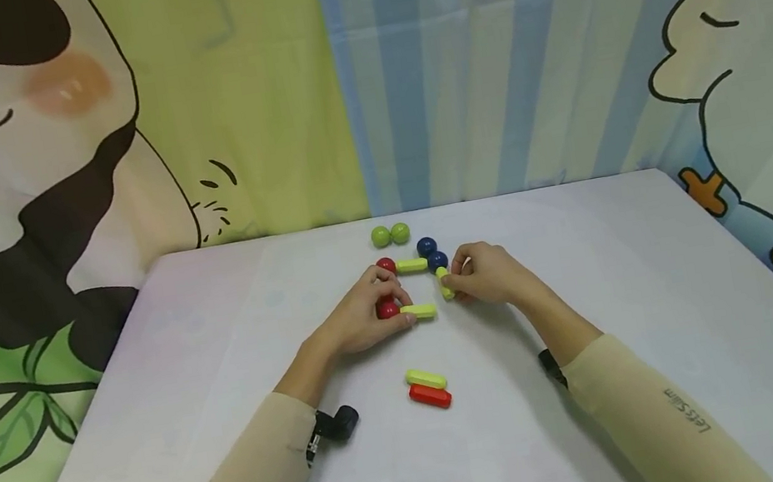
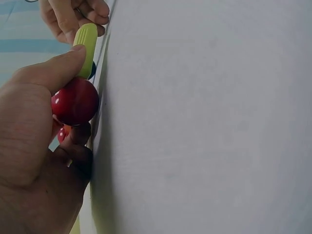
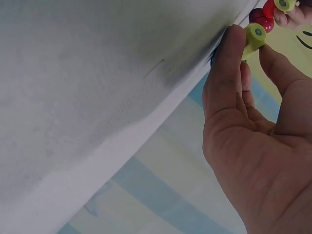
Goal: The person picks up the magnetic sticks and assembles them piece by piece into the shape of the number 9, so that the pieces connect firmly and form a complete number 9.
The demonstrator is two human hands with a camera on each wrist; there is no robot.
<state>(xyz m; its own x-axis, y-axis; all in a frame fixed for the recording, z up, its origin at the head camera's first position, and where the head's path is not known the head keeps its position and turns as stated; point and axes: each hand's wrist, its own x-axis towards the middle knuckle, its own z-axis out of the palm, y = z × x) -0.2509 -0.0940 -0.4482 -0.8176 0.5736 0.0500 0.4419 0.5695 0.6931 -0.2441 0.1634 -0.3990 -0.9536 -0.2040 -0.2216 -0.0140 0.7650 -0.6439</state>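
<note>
My left hand (image 1: 366, 312) holds a red ball (image 2: 75, 101) together with the yellow-green magnetic rod (image 1: 419, 312) joined to it; the thumb lies along the rod. Between thumb and fingers, my right hand (image 1: 486, 274) pinches another yellow-green magnetic rod (image 1: 445, 284), whose far end meets a blue ball (image 1: 438, 261). In the right wrist view this rod (image 3: 255, 37) shows a grey dot in its end. A third yellow-green rod (image 1: 411, 266) runs between that blue ball and a second red ball (image 1: 386, 265), which is partly behind my left fingers.
A second blue ball (image 1: 426, 246) touches the first one. Two green balls (image 1: 390, 235) sit side by side near the back edge. Closer to me, a loose yellow-green rod (image 1: 426, 378) and a red rod (image 1: 430, 396) lie together on the white table (image 1: 235, 433).
</note>
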